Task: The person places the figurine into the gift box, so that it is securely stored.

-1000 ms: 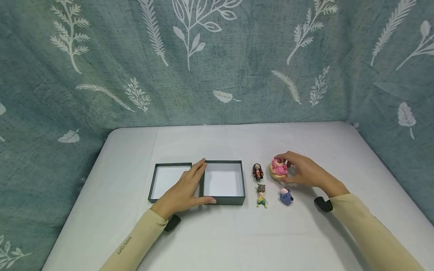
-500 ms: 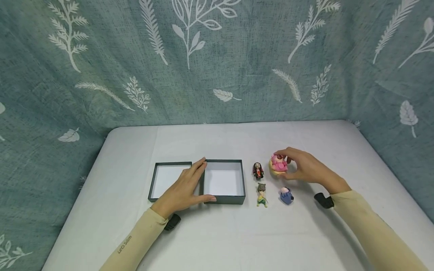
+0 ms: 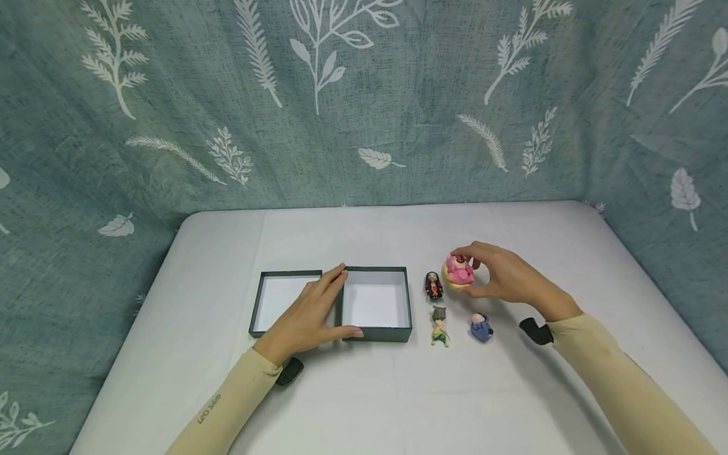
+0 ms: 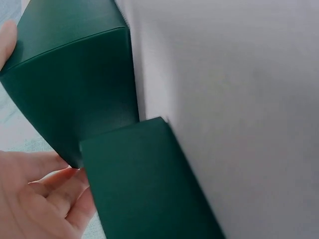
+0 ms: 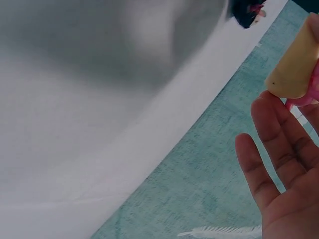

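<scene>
My right hand (image 3: 500,272) grips a pink bear figurine (image 3: 459,272) with a yellow base by its sides, thumb in front and fingers behind. In the right wrist view, the figurine's yellow base (image 5: 291,67) shows at the fingertips and appears raised off the table. My left hand (image 3: 307,316) spans the left side of a dark green box (image 3: 376,335), thumb at its front wall and fingers at the back corner. White lining shows inside the box. Partly behind that hand lies the green-edged lid (image 3: 284,297), inside up.
A dark-haired figurine (image 3: 433,286) is just left of the held one. Nearer me lie a figurine in yellow and green (image 3: 439,327) and a blue one (image 3: 481,328). A white cloth covers the table (image 3: 398,404); a leaf-patterned curtain (image 3: 364,126) hangs behind.
My right hand has carried the pink bear figurine slightly up and to the left, closer to the dark-haired one. The left hand stays on the box.
</scene>
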The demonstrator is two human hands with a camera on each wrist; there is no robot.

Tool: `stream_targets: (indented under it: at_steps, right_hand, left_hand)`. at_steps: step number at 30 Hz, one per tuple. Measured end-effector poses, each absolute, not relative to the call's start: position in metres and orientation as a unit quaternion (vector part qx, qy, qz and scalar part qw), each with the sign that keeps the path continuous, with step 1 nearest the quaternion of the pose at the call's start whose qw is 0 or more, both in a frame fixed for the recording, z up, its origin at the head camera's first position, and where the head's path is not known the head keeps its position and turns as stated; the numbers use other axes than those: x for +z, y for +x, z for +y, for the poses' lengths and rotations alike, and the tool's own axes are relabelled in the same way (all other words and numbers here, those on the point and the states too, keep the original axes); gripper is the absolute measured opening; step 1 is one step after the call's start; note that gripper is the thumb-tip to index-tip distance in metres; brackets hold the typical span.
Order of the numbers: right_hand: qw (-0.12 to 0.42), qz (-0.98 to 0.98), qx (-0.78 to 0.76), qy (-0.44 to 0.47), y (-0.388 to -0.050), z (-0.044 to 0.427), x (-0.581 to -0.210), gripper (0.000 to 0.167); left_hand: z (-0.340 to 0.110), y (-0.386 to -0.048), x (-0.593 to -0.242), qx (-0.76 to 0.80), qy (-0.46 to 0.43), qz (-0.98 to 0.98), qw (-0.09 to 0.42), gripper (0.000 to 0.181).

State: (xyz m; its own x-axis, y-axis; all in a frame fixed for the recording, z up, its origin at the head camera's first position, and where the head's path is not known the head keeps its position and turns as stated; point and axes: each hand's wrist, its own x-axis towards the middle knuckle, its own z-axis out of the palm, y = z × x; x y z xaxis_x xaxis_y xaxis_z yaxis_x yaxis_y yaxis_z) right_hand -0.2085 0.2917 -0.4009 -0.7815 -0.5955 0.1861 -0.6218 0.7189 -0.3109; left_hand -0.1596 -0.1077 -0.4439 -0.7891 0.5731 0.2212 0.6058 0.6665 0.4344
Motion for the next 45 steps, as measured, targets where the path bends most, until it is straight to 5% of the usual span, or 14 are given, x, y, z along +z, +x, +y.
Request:
stream_targets:
  at_steps: [45]
  right_hand:
    - [0.006, -0.882, 0.165, 0.442, -0.198, 0.195, -0.378, 0.061]
  left_hand:
    - [-0.105, -0.157, -0.445, -0.269, -0.303, -0.914, 0.019, 0.108]
